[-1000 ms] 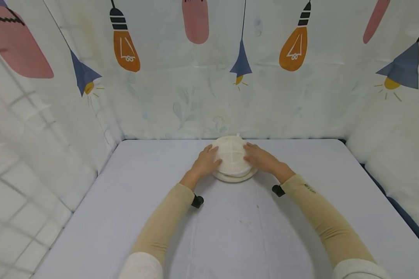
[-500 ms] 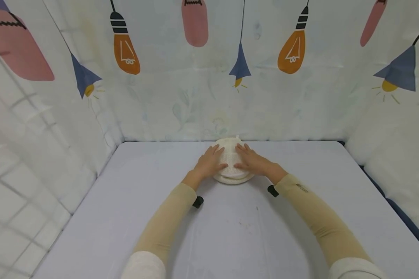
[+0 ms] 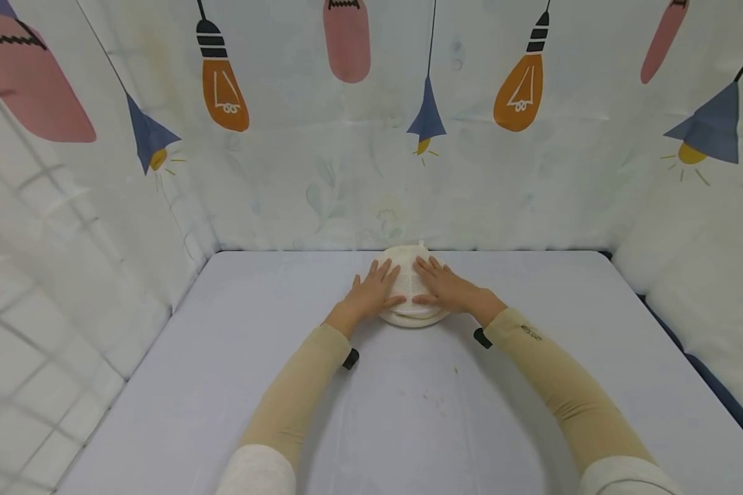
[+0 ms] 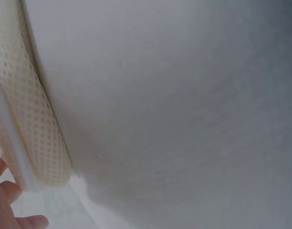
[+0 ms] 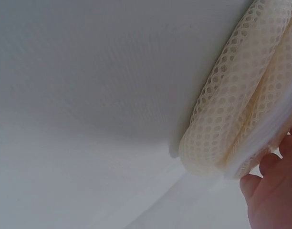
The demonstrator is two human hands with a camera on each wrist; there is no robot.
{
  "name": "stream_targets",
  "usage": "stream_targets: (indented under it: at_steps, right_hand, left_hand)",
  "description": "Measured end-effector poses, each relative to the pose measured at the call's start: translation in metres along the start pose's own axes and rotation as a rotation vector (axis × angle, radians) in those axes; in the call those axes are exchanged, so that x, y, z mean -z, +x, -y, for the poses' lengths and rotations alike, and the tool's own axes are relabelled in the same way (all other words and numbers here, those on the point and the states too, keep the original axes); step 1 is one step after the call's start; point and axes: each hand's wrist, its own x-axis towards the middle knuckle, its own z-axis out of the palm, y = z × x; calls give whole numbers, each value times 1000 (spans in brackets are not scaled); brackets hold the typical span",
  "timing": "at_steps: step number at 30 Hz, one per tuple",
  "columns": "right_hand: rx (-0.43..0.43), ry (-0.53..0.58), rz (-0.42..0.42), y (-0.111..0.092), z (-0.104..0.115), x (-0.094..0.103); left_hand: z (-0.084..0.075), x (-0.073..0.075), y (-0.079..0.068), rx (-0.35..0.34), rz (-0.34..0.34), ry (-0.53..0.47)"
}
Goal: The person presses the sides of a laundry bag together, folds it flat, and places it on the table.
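Observation:
A round cream mesh laundry bag (image 3: 407, 283) lies at the far edge of the table, a little right of centre. Its honeycomb netting (image 4: 34, 114) and a white band along its side show up close in the left wrist view. Both of my hands rest on top of it with fingers spread: the left hand (image 3: 368, 294) on its left part, the right hand (image 3: 450, 289) on its right part. In the right wrist view, fingertips (image 5: 251, 183) touch the bag's upper side, above a thick padded-looking lower layer (image 5: 222, 109).
A white table (image 3: 402, 412) carries the bag. Behind it hangs a pale cloth wall (image 3: 272, 179) printed with lamps and bulbs, close to the bag's far side. More cloth (image 3: 706, 261) encloses the right side. Dark wrist cameras (image 3: 351, 358) sit under both wrists.
My hands have slid inward from the bag's sides onto its top, the right hand further than the left. The bag looks slightly flatter and stays in place.

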Motion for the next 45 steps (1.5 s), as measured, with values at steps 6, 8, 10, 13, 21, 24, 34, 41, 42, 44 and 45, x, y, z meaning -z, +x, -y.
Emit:
stream_targets:
  at_steps: [6, 8, 10, 13, 21, 24, 34, 41, 42, 44, 45]
  right_hand:
    - [-15, -4, 17, -3, 2, -2]
    - [-13, -8, 15, -3, 3, -4]
    - [-18, -14, 21, -4, 3, -5]
    - [-26, -25, 26, -4, 2, -7]
    - [-32, -65, 19, -6, 0, -13]
    - [-35, -93, 28, -6, 1, -14]
    - [-49, -112, 69, -4, 2, -14]
    - [-52, -95, 93, 3, 3, -14]
    - [-54, -92, 96, 4, 3, -14]
    - [-64, -98, 110, 5, 3, -14]
    - [-70, -104, 120, 5, 3, -15]
  left_hand:
    - [-3, -4, -2, 5, 20, 12]
    - [-4, -5, -3, 12, 25, 19]
    - [-5, -7, -3, 19, 32, 31]
    - [-7, -8, -3, 32, 43, 38]
    - [-14, -10, -4, 51, 69, 61]
    - [-16, -11, -3, 53, 70, 76]
    - [-16, -14, 0, 66, 100, 127]
    - [-15, -12, 0, 112, 127, 139]
    - [-15, -11, 0, 114, 128, 146]
    - [-15, -11, -1, 115, 136, 157]
    - [-15, -10, -1, 115, 142, 159]
